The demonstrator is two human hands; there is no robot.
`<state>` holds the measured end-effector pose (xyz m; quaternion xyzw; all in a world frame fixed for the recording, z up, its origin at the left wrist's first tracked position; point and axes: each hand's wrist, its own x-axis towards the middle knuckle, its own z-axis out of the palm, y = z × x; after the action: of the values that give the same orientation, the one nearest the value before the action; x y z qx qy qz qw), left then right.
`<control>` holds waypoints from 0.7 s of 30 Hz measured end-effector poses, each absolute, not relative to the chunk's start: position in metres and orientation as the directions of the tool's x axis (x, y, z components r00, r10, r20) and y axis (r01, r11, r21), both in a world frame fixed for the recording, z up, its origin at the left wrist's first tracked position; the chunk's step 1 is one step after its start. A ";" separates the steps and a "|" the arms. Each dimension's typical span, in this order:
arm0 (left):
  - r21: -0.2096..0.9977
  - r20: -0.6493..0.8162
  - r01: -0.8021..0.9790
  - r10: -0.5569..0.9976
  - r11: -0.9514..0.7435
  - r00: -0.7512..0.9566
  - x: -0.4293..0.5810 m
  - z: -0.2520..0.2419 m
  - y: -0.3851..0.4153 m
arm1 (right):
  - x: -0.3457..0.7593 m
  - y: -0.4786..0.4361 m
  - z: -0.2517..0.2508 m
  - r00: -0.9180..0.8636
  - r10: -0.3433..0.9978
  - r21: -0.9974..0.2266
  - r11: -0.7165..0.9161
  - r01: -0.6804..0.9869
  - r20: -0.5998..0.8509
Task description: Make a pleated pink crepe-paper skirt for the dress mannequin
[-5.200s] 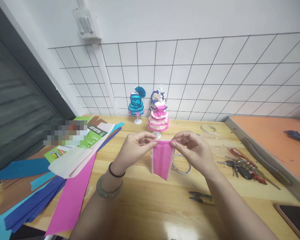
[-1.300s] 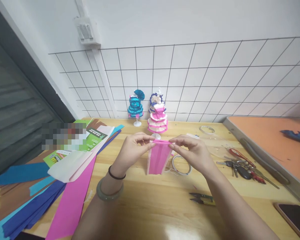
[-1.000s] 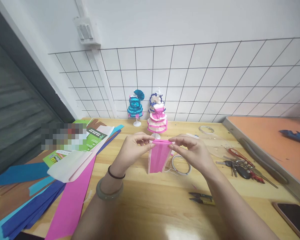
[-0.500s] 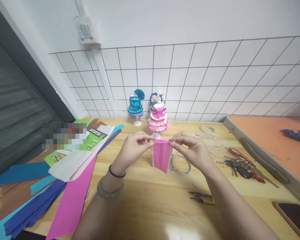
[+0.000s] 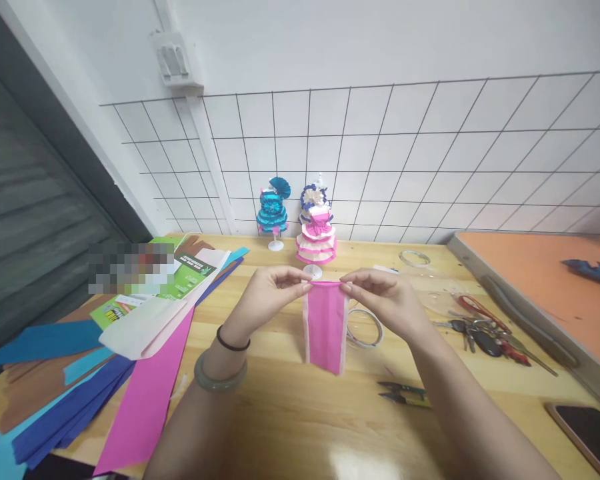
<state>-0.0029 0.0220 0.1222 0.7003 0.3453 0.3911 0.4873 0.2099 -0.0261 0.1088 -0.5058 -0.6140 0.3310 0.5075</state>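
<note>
A folded strip of pink crepe paper with a pale edge (image 5: 325,330) hangs above the wooden table (image 5: 300,413). My left hand (image 5: 270,293) pinches its top left corner. My right hand (image 5: 383,300) pinches its top right corner. Both hands are closed on the strip's upper edge, which is stretched level between them. The strip's lower end hangs free just over the tabletop.
Sheets of pink, blue, brown and white paper (image 5: 80,373) lie at the left with a green packet (image 5: 180,273). Two paper-dress figures (image 5: 316,230) stand by the wire grid. A tape roll (image 5: 365,330), small snips (image 5: 403,393), keys (image 5: 480,333), a phone (image 5: 587,433) and an orange board (image 5: 545,280) lie at the right.
The pink strip now hangs longer and flatter between my hands than half a second ago. My hands stay at much the same spot, pinching its top edge.
</note>
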 end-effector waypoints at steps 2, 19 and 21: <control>0.952 0.217 0.095 0.859 -0.292 0.463 -0.003 0.123 0.022 | 0.210 -0.026 0.109 0.009 0.958 -0.924 0.274 0.265 0.287; 0.890 0.258 0.190 0.802 -0.414 0.538 0.004 0.124 0.017 | 0.206 -0.026 0.108 -0.030 0.960 -0.924 0.276 0.266 0.278; 0.889 0.245 0.213 0.813 -0.406 0.528 0.008 0.123 0.015 | 0.205 -0.027 0.109 -0.027 0.961 -0.920 0.272 0.284 0.276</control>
<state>0.0081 0.0149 0.1235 0.7618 0.3370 0.3501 0.4284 0.2052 -0.0274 0.1089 -0.4952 -0.6283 0.3447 0.4912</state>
